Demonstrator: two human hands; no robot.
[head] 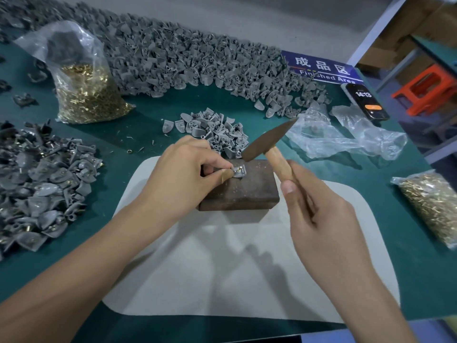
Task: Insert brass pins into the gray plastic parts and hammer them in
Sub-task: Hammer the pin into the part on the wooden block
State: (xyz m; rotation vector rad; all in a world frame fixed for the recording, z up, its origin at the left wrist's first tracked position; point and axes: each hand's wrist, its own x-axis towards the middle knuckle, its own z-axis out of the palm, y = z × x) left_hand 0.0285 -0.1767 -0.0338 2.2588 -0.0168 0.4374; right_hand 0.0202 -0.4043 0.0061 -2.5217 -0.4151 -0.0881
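While the left hand (188, 169) pinches a gray part (238, 172) with a brass pin (239, 170) on the metal block (241, 188), the right hand (319, 209) grips the hammer (268, 142) raised just above the block; loose gray parts (212, 131) lie behind it.

— What's on the block?
— The left hand (188, 169) pinches a gray plastic part (238, 171) flat on a dark metal block (243, 188), a brass pin (239, 170) showing in its top. The block sits on a pale mat (222, 268) over the green table (408, 231).

— And the hammer?
— The right hand (319, 214) grips the wooden handle; the hammer (265, 142) head hangs tilted just above the block's far edge, apart from the part.

— Around it?
— A small heap of gray parts (212, 131) lies just beyond the block, a long bank of gray parts (185, 60) farther off, a pile with pins fitted (42, 189) at left. A bag of brass pins (86, 95) stands far left, a second bag of pins (430, 201) lies right. A phone (366, 101) rests near a blue sign (321, 66).
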